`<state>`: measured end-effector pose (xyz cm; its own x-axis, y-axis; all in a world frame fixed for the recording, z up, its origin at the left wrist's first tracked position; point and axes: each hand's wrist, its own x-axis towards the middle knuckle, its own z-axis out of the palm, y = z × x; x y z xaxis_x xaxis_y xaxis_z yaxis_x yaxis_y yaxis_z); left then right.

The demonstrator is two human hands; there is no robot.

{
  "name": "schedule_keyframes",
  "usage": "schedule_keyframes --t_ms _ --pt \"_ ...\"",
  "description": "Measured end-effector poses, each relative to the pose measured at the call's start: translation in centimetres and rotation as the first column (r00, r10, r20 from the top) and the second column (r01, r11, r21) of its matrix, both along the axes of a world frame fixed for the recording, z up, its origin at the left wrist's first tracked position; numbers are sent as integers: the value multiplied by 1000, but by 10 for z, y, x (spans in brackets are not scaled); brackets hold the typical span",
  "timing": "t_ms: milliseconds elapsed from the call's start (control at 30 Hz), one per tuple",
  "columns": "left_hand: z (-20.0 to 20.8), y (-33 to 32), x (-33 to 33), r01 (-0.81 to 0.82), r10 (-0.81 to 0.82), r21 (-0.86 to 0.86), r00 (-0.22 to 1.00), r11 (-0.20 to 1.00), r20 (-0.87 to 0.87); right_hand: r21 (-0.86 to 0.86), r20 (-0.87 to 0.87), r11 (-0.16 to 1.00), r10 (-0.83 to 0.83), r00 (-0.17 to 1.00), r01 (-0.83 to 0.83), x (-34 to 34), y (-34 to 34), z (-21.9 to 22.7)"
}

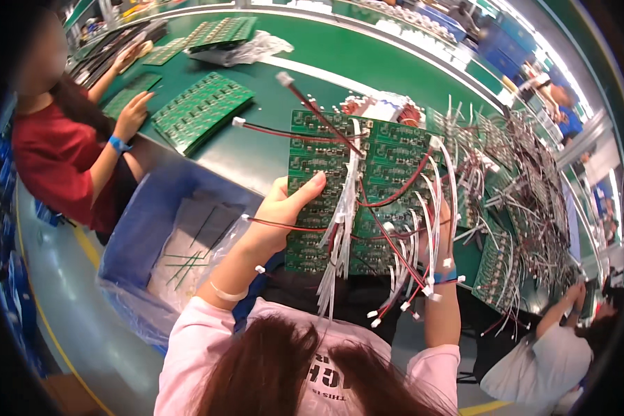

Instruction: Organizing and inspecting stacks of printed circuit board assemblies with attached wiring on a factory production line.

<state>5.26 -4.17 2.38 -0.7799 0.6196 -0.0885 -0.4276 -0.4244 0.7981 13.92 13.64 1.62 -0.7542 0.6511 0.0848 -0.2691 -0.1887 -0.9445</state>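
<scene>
Looks like a hold-and-support step with a green circuit board panel (pixel 385 177) full of white leads (pixel 343 229), held up near the middle of the scene. Got the left hand (pixel 281 211) closed on the left edge, thumb across the face. Got the right hand (pixel 444 208) at the right edge, mostly behind leads, so can't tell the grip there. Also red-and-black leads (pixel 284 224) sticking out left. Board stack (pixel 201 111) far left on the counter (pixel 274 97), blue bin (pixel 128 222) near left, wired boards (pixel 492 260) piled right. Probably calls for supporting both edges evenly, not snagging anything.
</scene>
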Motion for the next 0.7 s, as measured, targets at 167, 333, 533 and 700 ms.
schedule_keyframes --t_ms 167,333,533,700 --pt "-6 19 0 -21 31 -124 996 992 81 -70 232 966 257 938 -248 16 4 25" --pt "-4 22 2 52 -50 -41 998 998 48 117 0 990 76 997 -75 24 3 14" --pt "10 28 4 159 -166 -105 984 982 -57 2 -8 991 135 991 -135 36 4 23" --pt "11 28 -4 144 -168 -129 966 981 -195 -134 -169 945 274 947 -298 35 10 11"
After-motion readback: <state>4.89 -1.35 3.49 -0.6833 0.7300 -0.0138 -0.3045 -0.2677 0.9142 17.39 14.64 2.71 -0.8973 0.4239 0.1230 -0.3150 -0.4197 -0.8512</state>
